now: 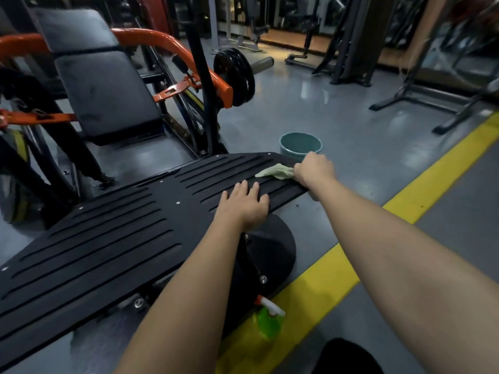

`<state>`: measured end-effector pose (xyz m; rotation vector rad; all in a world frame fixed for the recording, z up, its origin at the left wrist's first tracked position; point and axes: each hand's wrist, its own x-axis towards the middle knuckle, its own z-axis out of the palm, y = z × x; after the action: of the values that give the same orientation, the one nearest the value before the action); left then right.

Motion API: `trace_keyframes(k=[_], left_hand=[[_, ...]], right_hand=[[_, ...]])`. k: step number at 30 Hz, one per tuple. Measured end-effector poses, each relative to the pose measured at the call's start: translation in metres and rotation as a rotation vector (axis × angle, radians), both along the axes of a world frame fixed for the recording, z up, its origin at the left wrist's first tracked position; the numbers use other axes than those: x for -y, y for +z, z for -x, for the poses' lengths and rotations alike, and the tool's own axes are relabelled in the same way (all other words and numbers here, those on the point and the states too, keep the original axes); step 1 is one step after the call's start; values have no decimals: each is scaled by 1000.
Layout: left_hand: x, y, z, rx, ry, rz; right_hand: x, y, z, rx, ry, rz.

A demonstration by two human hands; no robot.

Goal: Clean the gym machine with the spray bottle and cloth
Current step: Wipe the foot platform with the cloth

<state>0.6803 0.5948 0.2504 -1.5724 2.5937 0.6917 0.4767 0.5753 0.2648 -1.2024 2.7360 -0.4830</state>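
The left hand (243, 205) lies flat, fingers spread, steadying the footplate (108, 238). The right hand (313, 168) seems to pinch the cloth (275, 171); rub along the grooves.

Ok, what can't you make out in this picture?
- Head view: part of the pale green cloth is hidden under the right hand.
- Head view: the round teal basin is partly behind the black ribbed footplate; contents unclear.
- Head view: the green plastic spray bottle is blurred; liquid level unreadable.
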Motion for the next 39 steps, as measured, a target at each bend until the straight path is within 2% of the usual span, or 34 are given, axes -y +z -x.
trace_keyframes(k=[7, 11, 13, 15, 18, 22, 24, 28, 31, 39], left_hand=[[1, -5, -2, -52, -14, 4], [5, -11, -1, -80, -20, 32], [7, -11, 2, -67, -21, 133], [10, -6, 5, 21, -88, 314], [21, 16, -1, 41, -124, 367], [47, 17, -17, -248, 50, 238], [58, -4, -29, -333, 138, 298], [76, -31, -42, -78, 214, 122], [78, -31, -37, 55, 185, 88], [79, -27, -33, 122, 233, 17]], right_hand=[[-16, -2, -17, -95, -51, 24], [-10, 0, -21, -154, -38, -59], [-6, 2, -20, -174, -45, -89], [-6, 0, -17, -172, -60, -89], [0, -6, -16, -176, -33, -97], [19, -2, -13, -146, 124, -172], [33, 4, -11, -110, 232, -210], [79, -7, -4, -51, 454, -199], [119, -18, -5, -45, 561, -203], [161, -22, -3, 8, 641, -217]])
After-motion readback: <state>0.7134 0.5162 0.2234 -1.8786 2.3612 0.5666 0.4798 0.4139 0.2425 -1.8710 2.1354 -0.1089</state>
